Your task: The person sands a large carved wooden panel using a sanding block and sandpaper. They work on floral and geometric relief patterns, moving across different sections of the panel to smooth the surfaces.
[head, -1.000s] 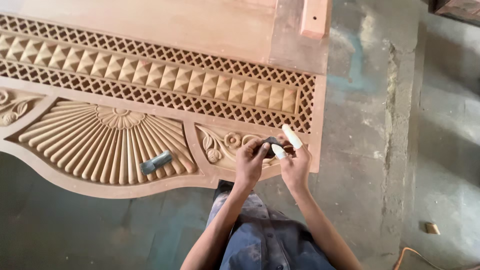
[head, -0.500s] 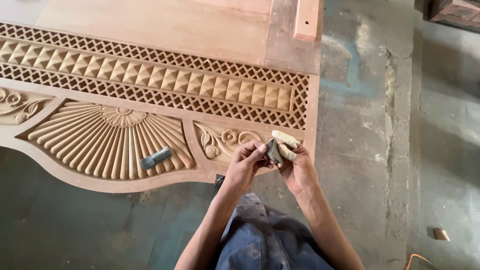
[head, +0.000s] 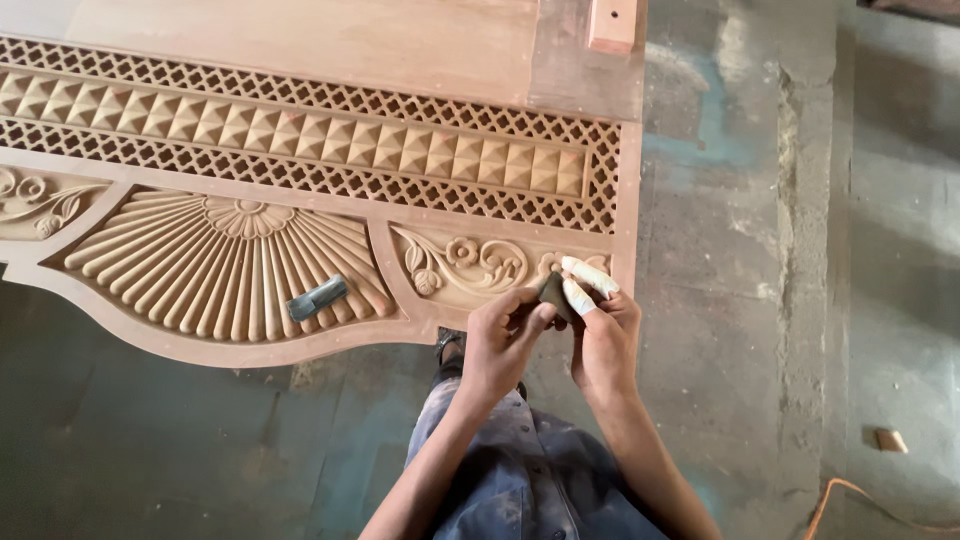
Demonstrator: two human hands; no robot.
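Note:
A large carved wooden panel (head: 300, 170) lies flat, with lattice bands, a row of pyramid studs, a fan of ribs and floral scrolls. My left hand (head: 505, 345) and my right hand (head: 600, 330) meet at the panel's lower right corner, over the scroll carving (head: 470, 265). Together they pinch a small dark folded piece of sandpaper (head: 553, 292). Two fingers of my right hand are wrapped in white tape. A second dark folded sandpaper piece (head: 317, 298) rests loose on the fan ribs, to the left of my hands.
The panel lies low over a stained concrete floor (head: 760, 250). A wooden block (head: 613, 25) stands at the panel's top right. A small wood scrap (head: 889, 440) and an orange cord (head: 870, 500) lie on the floor at right. My knee in worn jeans (head: 520, 470) is below.
My hands have stayed together at the panel's lower right corner, shifting their grip on the dark piece. The taped fingers now point up-left over it. The view moved slightly.

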